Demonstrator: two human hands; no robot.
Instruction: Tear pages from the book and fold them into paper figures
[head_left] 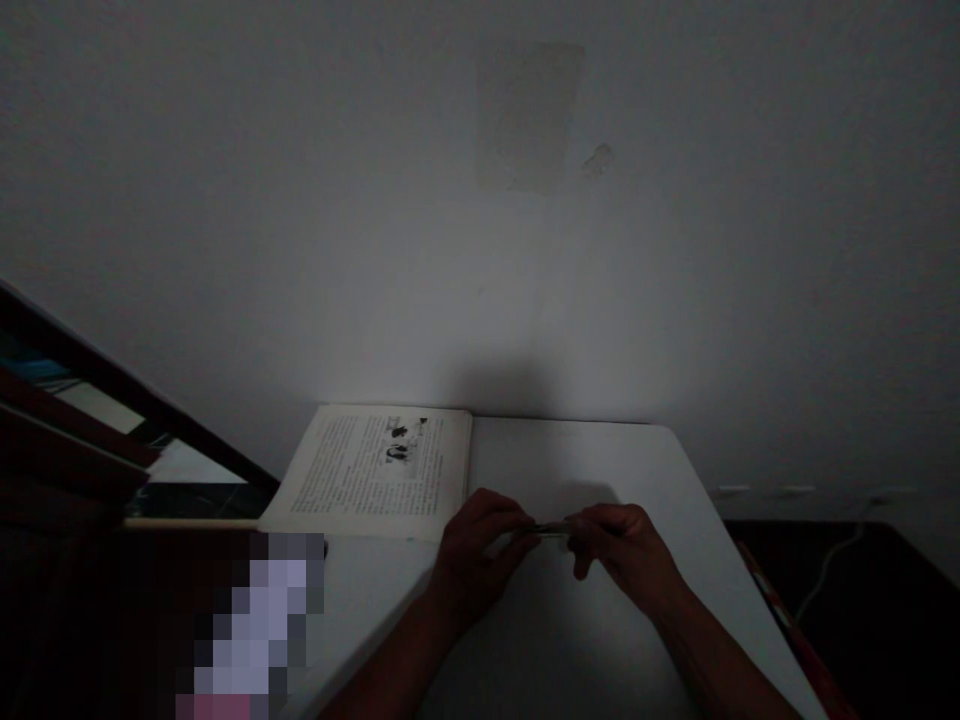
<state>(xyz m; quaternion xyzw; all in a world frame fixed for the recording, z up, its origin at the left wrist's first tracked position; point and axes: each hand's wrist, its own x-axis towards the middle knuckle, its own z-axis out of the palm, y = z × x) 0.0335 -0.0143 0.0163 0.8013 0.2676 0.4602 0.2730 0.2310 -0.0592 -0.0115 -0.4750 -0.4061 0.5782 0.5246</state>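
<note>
My left hand (484, 550) and my right hand (619, 550) meet over the white tabletop (570, 455). Between them is a small, thin, flat object (553, 529), pinched at its left end by my left fingertips and at its right end by my right fingertips. It looks pale with a dark edge, but the dim light hides what kind of thing it is. To the left of my left hand lies a book or magazine (337, 470) with printed text and a small picture on the page that faces up.
A wall (390, 270) with a tan patch (529, 115) rises behind the table. Dark slatted wooden furniture (67, 430) stands at the left. At the right, a pale cord (829, 565) hangs by a dark surface. A blurred-out patch (259, 620) covers the lower left.
</note>
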